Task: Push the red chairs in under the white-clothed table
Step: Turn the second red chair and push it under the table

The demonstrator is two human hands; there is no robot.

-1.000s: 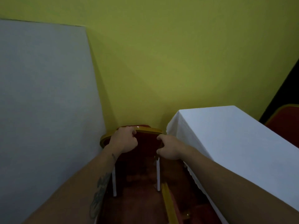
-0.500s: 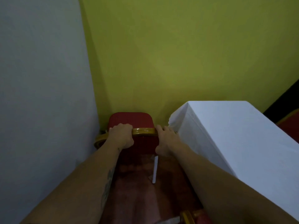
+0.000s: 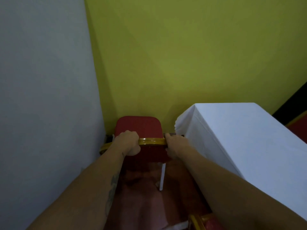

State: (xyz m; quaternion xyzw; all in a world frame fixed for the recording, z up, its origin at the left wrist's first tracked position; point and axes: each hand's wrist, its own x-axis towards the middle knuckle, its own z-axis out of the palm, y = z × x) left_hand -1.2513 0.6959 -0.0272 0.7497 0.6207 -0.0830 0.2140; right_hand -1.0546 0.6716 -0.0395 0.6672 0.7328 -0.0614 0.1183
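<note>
A red chair (image 3: 138,126) with a gold frame stands in the corner between the two walls, left of the white-clothed table (image 3: 239,130). My left hand (image 3: 128,143) grips the gold top rail of its backrest on the left. My right hand (image 3: 176,146) holds the same rail at its right end, close to the table's near corner. The red seat shows beyond the rail, and one white chair leg (image 3: 162,176) shows below. Part of a second red chair (image 3: 205,222) with gold trim peeks in at the bottom edge, under my right forearm.
A grey-white wall (image 3: 44,97) closes the left side and a yellow-green wall (image 3: 182,55) the far side. Reddish floor (image 3: 144,201) runs between wall and table. Another red and gold shape (image 3: 299,127) lies beyond the table at the right edge.
The view has moved closer to the corner and the chair's red seat has come into sight beyond the rail. Both hands stay on the top rail.
</note>
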